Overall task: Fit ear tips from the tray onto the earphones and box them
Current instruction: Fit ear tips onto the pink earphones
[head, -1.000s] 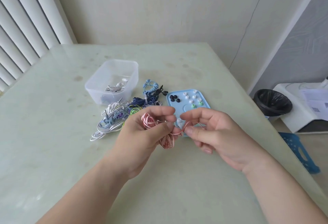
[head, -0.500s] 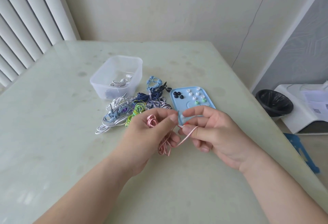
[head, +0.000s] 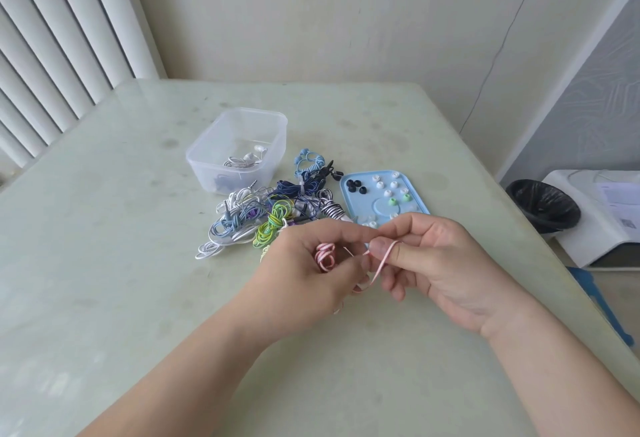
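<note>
Pink earphones (head: 325,257) gripped in left hand (head: 304,277), their cord pinched by right hand (head: 441,263), over near edge of the tray (head: 350,202).

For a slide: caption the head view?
Left hand and right hand hold a pink earphone cable near the blue tray of ear tips.

1 blue tray (head: 367,199), on it 4 black ear tips (head: 351,189), 2 green ear tips (head: 392,202), at least 6 white ear tips (head: 380,184), left of tray 1 clear box (head: 207,163) with 1 white earphone set (head: 247,159), bundled earphones (head: 242,218) too tangled to count, 1 pink-striped earphone cable (head: 325,256), 2 hands: left hand (head: 311,277), right hand (head: 443,263)
</note>
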{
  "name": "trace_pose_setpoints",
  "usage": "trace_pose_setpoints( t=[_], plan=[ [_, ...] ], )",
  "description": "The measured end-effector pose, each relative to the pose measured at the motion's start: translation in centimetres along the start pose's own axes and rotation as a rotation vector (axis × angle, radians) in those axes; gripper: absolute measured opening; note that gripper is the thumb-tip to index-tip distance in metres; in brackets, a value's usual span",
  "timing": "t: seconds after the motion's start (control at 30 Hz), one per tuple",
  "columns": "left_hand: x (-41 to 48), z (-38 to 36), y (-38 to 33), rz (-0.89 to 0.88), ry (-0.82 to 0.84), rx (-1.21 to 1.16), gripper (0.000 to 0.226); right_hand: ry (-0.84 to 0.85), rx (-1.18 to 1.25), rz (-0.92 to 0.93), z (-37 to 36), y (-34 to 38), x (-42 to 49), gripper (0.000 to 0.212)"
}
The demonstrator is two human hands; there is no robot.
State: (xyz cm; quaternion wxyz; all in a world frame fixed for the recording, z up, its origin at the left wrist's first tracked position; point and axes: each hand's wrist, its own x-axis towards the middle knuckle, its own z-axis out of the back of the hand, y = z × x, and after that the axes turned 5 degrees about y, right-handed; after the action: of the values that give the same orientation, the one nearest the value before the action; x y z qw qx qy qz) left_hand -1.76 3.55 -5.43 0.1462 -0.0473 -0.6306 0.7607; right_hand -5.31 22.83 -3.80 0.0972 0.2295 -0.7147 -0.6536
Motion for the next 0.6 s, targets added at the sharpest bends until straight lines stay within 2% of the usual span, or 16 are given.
trace_pose_setpoints(
  t=[0.13, 0.23, 0.3, 0.37, 0.47, 0.6],
  plan=[
    [0.0, -0.2, 0.4, 0.009, -0.059, 0.139, 0.013, -0.005, -0.027, -0.018, -0.2, -0.1, 0.1, 0.028],
    [0.1, -0.4, 0.2, 0.062, -0.151, 0.024, 0.006, -0.043, -0.18, -0.027, 0.3, -0.1, 0.0, 0.021],
    [0.2, -0.3, -0.2, 0.081, -0.221, -0.053, 0.004, -0.003, -0.191, -0.027, 0.8, 0.0, 0.0, 0.018],
    [0.4, 0.0, -0.5, 0.091, -0.28, -0.1, 0.003, 0.085, -0.098, -0.035, 1.1, 0.3, -0.2, 0.016],
    [0.4, 0.4, -0.8, 0.078, -0.358, -0.188, 0.004, 0.196, 0.104, -0.087, 1.4, 0.6, -0.2, 0.036],
    [0.7, 0.4, -0.8, 0.062, -0.437, -0.235, 0.007, 0.19, 0.228, -0.117, 1.4, 0.7, 0.1, 0.044]
  ],
)
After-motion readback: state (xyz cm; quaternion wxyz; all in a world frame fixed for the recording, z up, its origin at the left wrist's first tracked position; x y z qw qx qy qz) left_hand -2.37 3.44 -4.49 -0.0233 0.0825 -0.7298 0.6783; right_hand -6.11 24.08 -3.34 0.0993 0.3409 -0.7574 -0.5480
